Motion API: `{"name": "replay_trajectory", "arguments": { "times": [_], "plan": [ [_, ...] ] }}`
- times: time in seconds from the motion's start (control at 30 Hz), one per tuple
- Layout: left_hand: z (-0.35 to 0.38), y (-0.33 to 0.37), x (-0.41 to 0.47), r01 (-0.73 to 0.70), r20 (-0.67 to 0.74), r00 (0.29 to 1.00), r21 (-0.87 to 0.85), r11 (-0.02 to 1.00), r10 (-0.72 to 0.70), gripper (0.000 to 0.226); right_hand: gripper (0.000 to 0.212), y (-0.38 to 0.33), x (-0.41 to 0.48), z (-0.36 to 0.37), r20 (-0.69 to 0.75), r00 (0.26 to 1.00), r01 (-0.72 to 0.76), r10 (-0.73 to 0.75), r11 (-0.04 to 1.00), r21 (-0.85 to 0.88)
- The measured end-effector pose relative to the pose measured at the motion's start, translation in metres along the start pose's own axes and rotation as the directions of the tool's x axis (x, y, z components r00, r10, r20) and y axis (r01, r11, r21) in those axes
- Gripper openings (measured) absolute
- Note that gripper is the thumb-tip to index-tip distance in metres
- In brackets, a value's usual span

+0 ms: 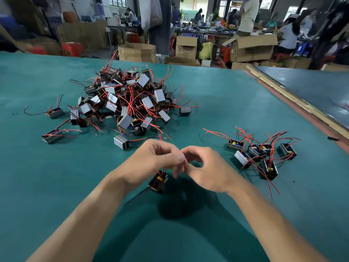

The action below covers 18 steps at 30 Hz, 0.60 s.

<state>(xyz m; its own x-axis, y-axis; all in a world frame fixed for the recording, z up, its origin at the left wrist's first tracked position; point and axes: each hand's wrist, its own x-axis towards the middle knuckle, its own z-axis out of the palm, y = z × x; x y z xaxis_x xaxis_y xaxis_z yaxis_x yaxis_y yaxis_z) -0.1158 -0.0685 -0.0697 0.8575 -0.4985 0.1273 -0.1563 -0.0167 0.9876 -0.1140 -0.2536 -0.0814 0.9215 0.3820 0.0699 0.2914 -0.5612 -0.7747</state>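
Red wires (164,170) rise from a small black module (158,181) into the left hand (156,159). Its fingers are curled and pinch them, so the module hangs tilted just under the hand, close above the green table cover (56,186). A thin black lead trails from the module down to the cover. The right hand (205,167) is curled too, and its thumb and forefinger meet the left fingertips. Whether it also pinches a wire is hidden by blur.

To the right lies a loose group of six like modules (264,154), some touching, their red and black leads crossing. One more module (121,141) lies just beyond the left hand. Behind it rises a big heap of modules (128,99), too tangled to count. Three strays (54,112) sit to its left and one (185,111) at its right edge.

Any print on the modules is too small to read. Cardboard cartons (253,48) stand past the table's far edge.
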Motion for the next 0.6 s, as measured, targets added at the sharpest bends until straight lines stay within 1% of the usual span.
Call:
{"name": "replay_trajectory", "arguments": {
  "times": [0.1, 0.13, 0.2, 0.23, 0.3, 0.37, 0.4, 0.43, 0.5, 0.53, 0.6],
  "plan": [
    [-0.002, 0.003, 0.001, 0.011, -0.061, 0.998, -0.139, 0.99, -0.02, 0.013, 0.052, 0.002, -0.002, 0.0, -0.011, 1.0, -0.019, 0.018, 0.999, -0.035],
    [-0.005, 0.004, 0.001, 0.013, -0.086, 0.996, -0.15, 0.989, -0.026, 0.015, 0.06, 0.003, -0.002, 0.0, -0.013, 1.0, -0.022, 0.021, 0.998, -0.052],
    [-0.009, 0.004, 0.0, 0.012, -0.131, 0.991, -0.083, 0.996, -0.023, 0.013, 0.065, 0.004, -0.002, -0.001, 0.014, 1.0, 0.021, -0.019, 0.996, -0.087],
    [-0.01, 0.003, 0.0, 0.012, -0.164, 0.986, -0.034, 0.999, -0.017, 0.012, 0.062, 0.005, -0.002, 0.0, 0.04, 0.998, 0.055, -0.051, 0.99, -0.126],
    [-0.01, 0.003, 0.001, 0.028, -0.256, 0.967, 0.051, 0.998, -0.014, 0.017, 0.048, 0.007, -0.001, 0.005, 0.079, 0.994, 0.096, -0.081, 0.972, -0.215],
    [-0.011, 0.003, 0.003, 0.066, -0.367, 0.93, 0.164, 0.984, -0.001, 0.02, 0.028, 0.007, -0.001, 0.009, 0.063, 0.994, 0.103, -0.089, 0.958, -0.269],
    [-0.012, 0.002, 0.004, 0.097, -0.424, 0.906, 0.242, 0.966, 0.015, 0.021, 0.023, 0.008, 0.0, 0.009, 0.048, 0.994, 0.111, -0.101, 0.952, -0.284],
    [-0.014, 0.0, 0.005, 0.136, -0.476, 0.879, 0.321, 0.937, 0.036, 0.023, 0.021, 0.008, 0.0, 0.009, 0.039, 0.993, 0.12, -0.114, 0.948, -0.295],
    [-0.02, -0.005, 0.005, 0.23, -0.557, 0.827, 0.454, 0.861, 0.073, 0.016, 0.024, 0.009, 0.001, 0.007, 0.039, 0.992, 0.128, -0.122, 0.939, -0.318],
    [-0.022, -0.006, 0.004, 0.286, -0.578, 0.813, 0.499, 0.818, 0.069, 0.013, 0.025, 0.01, 0.001, 0.006, 0.037, 0.992, 0.125, -0.119, 0.935, -0.332],
    [-0.023, -0.007, 0.003, 0.403, -0.575, 0.818, 0.56, 0.723, -0.01, 0.023, 0.021, 0.009, 0.0, 0.004, 0.035, 0.993, 0.117, -0.112, 0.931, -0.345]
  ]
}}
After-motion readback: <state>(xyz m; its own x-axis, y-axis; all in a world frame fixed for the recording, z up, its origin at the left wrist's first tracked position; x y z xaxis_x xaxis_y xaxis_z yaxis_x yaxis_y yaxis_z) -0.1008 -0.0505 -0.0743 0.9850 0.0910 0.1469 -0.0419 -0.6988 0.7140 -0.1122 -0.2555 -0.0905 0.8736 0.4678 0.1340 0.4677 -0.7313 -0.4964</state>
